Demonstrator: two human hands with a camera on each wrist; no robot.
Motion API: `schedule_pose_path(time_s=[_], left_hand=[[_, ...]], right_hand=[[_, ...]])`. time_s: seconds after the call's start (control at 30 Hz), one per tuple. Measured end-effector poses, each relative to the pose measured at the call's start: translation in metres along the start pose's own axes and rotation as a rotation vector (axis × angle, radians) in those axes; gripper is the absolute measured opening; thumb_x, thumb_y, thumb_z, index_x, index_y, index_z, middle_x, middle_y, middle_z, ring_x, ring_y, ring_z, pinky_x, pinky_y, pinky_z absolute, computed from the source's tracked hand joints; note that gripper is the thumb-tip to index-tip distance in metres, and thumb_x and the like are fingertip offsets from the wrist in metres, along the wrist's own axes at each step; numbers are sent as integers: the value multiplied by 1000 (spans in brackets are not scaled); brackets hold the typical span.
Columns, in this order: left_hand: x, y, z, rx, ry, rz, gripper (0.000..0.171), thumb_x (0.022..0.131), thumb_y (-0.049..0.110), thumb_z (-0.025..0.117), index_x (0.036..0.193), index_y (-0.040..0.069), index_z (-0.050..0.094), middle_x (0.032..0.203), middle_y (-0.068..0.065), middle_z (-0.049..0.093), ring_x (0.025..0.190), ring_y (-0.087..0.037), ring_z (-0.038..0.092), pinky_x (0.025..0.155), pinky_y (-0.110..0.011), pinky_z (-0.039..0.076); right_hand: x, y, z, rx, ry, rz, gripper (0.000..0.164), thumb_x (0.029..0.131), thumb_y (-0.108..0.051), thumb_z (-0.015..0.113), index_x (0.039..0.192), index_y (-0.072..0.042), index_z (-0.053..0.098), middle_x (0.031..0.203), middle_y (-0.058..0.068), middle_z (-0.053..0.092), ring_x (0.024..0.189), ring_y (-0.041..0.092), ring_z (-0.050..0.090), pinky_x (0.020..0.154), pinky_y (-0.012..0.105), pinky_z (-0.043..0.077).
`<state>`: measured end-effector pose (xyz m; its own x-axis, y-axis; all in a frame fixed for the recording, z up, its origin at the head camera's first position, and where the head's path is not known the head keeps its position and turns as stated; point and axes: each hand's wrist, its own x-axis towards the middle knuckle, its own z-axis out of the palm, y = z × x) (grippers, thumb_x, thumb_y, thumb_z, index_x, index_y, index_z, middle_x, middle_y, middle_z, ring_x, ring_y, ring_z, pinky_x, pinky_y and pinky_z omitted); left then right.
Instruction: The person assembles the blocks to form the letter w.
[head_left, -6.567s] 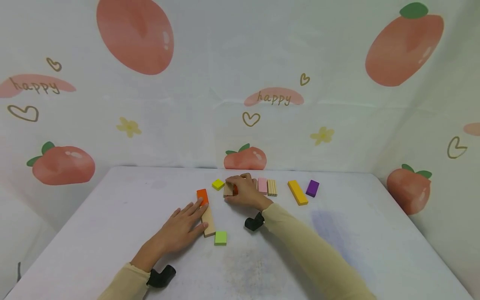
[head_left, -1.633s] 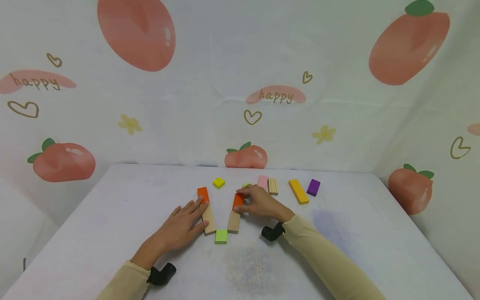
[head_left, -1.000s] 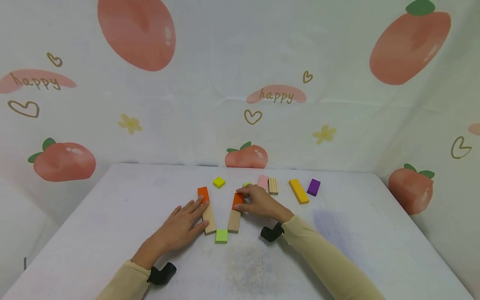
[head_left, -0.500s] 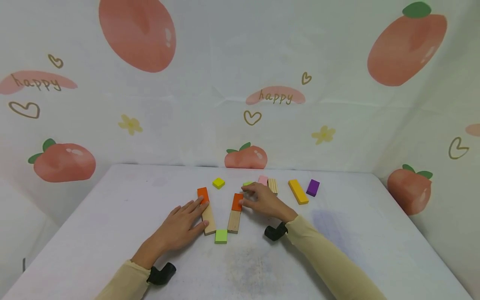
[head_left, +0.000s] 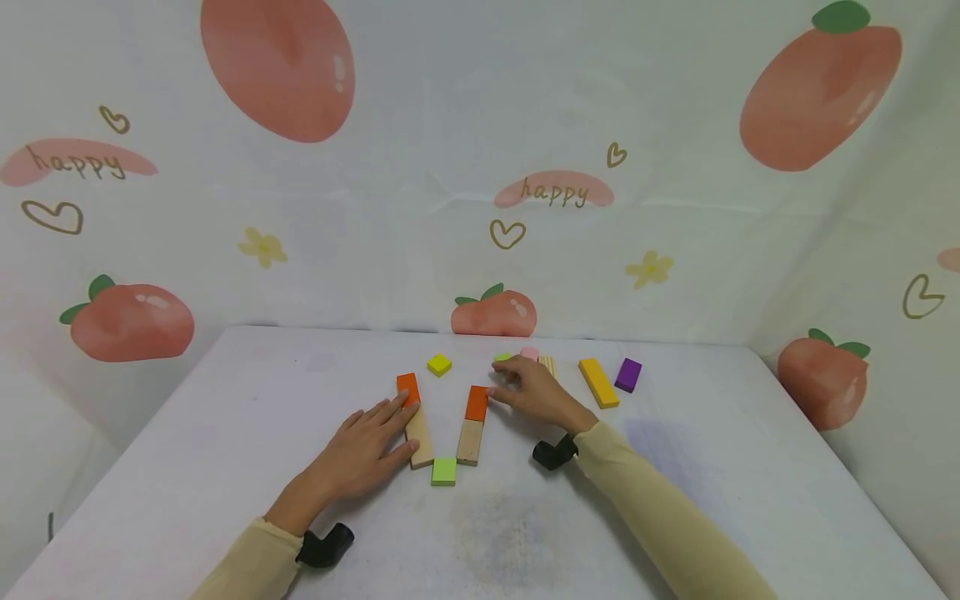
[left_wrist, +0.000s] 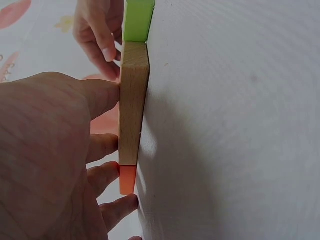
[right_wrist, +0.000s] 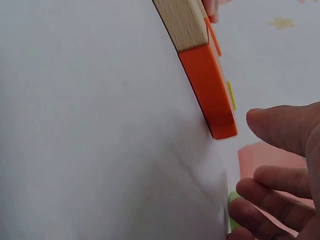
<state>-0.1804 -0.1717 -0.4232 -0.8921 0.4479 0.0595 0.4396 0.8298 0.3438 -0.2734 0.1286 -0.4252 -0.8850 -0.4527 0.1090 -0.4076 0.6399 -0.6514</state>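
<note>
Here, my left hand [head_left: 363,457], fingers extended, touches an orange block [head_left: 407,385] and the wood block [head_left: 421,437] it meets; a green block [head_left: 443,472] sits at the near end; another wood block [head_left: 470,442] and another orange block [head_left: 476,403] meet likewise; my right hand [head_left: 542,393], relaxed and grasping nothing, hangs just beside the latter.

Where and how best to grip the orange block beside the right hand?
Probably the long sides of the orange block, mid-length, from above and the right. It lies flat, its near end against a wood block, so an end-to-end pinch looks blocked; both long sides stand free, and the right hand is just off the right one.
</note>
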Motion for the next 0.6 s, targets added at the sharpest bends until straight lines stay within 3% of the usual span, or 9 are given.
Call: schedule_pose_path(time_s=[0.43, 0.6], left_hand=[[1, -1, 1, 6, -4, -6, 60, 105, 41, 54, 153, 7, 46, 161, -15, 35, 144, -43, 36, 111, -69, 28], [1, -1, 2, 3, 0, -5, 60, 105, 42, 53, 153, 7, 46, 161, -15, 36, 144, -42, 37, 111, -68, 28]], right_hand=[[4, 13, -10, -7, 36, 111, 45, 95, -20, 74, 133, 0, 63, 116, 10, 64, 106, 26, 57, 94, 41, 52], [8, 11, -12, -19, 46, 74, 44, 94, -19, 73, 131, 3, 64, 120, 12, 66, 106, 28, 58, 94, 42, 52]])
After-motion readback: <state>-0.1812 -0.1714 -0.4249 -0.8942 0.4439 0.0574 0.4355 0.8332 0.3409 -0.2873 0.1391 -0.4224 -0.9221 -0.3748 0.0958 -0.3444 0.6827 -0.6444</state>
